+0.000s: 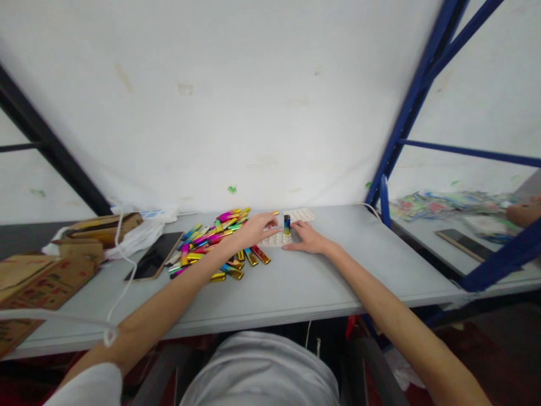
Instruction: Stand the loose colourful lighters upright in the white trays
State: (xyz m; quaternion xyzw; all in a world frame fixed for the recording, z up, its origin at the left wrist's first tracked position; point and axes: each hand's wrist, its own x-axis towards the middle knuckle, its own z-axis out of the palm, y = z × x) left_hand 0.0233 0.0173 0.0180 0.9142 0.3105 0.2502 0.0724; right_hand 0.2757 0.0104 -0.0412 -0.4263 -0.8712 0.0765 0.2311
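My left hand [258,228] is over the left part of a white tray [274,239] with rows of small hollows. Its fingers are curled, and a small gold end pokes out by the fingertips, apparently of a lighter mostly hidden by the hand. One blue and yellow lighter [287,224] stands upright in the tray. My right hand [310,239] rests at the tray's right edge, thumb and fingers apart around that corner, close to the standing lighter. Left of the tray lies a loose pile of shiny, many-coloured lighters [207,239], partly behind my left forearm.
Behind my hands lies a second white tray [302,214]. To the left are a phone [155,256], a white cable [127,254] and cardboard boxes [54,276]. A blue metal frame [403,113] rises at right; beyond it are another person's hand [524,213] and another phone [465,243].
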